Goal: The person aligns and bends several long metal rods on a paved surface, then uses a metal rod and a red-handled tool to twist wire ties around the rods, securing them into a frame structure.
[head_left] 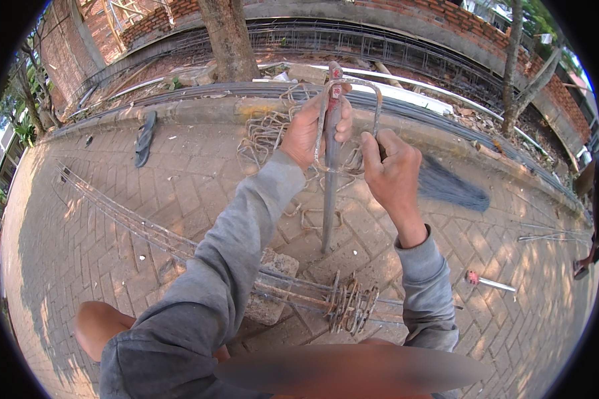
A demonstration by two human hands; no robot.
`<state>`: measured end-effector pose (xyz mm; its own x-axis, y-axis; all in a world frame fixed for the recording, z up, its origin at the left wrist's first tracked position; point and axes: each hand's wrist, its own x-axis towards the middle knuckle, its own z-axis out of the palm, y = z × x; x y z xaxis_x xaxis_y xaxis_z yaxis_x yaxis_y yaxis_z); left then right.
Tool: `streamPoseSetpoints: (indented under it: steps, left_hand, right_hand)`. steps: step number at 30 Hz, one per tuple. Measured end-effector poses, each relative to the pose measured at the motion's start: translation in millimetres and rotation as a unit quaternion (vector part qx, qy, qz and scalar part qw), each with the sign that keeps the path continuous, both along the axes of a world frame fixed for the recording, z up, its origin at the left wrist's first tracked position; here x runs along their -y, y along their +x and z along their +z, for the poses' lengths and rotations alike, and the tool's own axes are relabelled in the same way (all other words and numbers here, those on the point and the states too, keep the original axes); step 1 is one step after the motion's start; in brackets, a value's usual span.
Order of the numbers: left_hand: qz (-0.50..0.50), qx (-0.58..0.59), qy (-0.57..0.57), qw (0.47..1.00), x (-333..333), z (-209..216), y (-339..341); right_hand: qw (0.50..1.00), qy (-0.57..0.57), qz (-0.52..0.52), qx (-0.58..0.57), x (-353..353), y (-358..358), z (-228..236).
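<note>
In front of me, my left hand [306, 133] is wrapped round a long steel bar tool [330, 193], red near its top and narrow at its lower end. A bent rebar stirrup [361, 82] hangs around that tool, its left side passing by my left fingers. My right hand [394, 163] is closed on the stirrup's right side. Beyond my left hand lies a pile of rusty stirrups [263, 136], and one more stirrup [321, 219] rests on the paving. Closer to me, several stirrups are bunched [353, 306] around long rebar rods [133, 223].
A concrete block [273, 282] supports the rods. A bundle of thin wire [449, 186] and a red-headed hand tool [489, 282] lie to the right. A dark sandal [145, 139] is at left. Past the curb run long rods and a tree trunk [229, 43]. Someone's foot [584, 266] shows far right.
</note>
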<state>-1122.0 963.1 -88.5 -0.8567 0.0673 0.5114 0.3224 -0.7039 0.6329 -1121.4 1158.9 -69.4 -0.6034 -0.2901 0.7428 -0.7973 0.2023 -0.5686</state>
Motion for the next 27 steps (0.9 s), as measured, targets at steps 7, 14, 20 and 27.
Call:
streamPoseSetpoints:
  steps: [7,14,20,27]
  left_hand:
    - [-0.017,-0.019,0.002,1.000,5.2,-1.2,1.0]
    - [-0.011,0.009,0.013,1.000,-2.0,3.0,7.0]
    - [0.055,0.075,-0.207,0.974,15.0,43.2,30.1]
    - [-0.086,0.027,-0.153,0.984,19.2,51.4,29.6]
  right_hand:
    - [1.000,-0.007,-0.007,-0.018,10.2,0.2,-8.9]
    - [0.949,-0.058,0.171,0.259,25.2,15.3,-24.5]
    - [0.939,-0.118,0.137,0.293,29.2,26.8,-27.9]
    - [0.910,-0.038,0.212,0.353,15.6,21.0,-10.4]
